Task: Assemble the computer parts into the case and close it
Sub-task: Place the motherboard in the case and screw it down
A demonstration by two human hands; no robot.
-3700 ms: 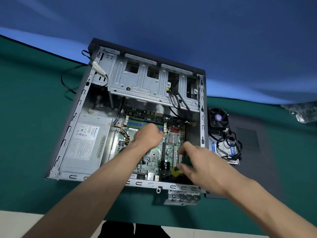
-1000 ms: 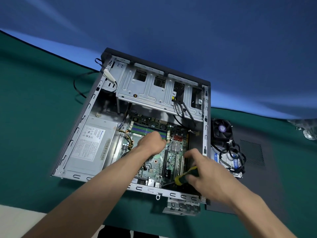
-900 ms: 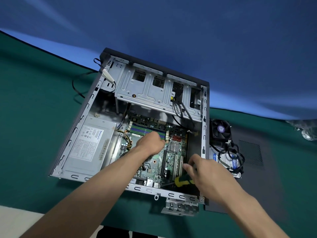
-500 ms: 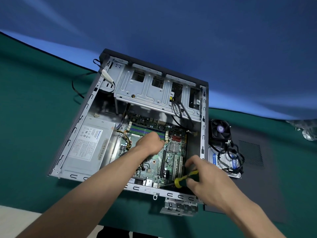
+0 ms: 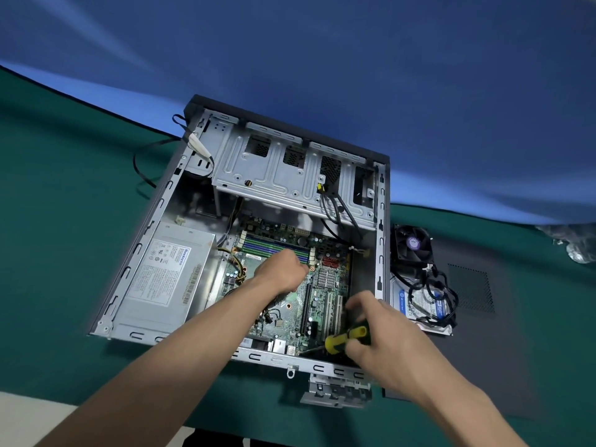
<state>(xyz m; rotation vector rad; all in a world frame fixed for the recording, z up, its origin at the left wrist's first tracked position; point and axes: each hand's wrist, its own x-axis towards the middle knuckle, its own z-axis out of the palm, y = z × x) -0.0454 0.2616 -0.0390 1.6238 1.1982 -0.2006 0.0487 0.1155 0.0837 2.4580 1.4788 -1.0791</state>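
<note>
right hand (image 5: pixel 383 343): now grips the screwdriver (image 5: pixel 346 338) by its yellow-and-black handle, lower than 3.7 s ago.
screwdriver: tip now angled down-left at the near edge of the motherboard (image 5: pixel 322 295).

1 head-worn wide-angle camera is looking forward and steeply down, close above the open grey metal computer case (image 5: pixel 138 253) on the green-covered table (image 5: pixel 64 195).

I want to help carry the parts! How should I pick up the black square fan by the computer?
Hold the black square cooling fan by its flat outer frame sides, coming down from above. The blades face up, so keep fingers off them. Its black cables trail onto the silver hard drive, so lift slowly.
</note>
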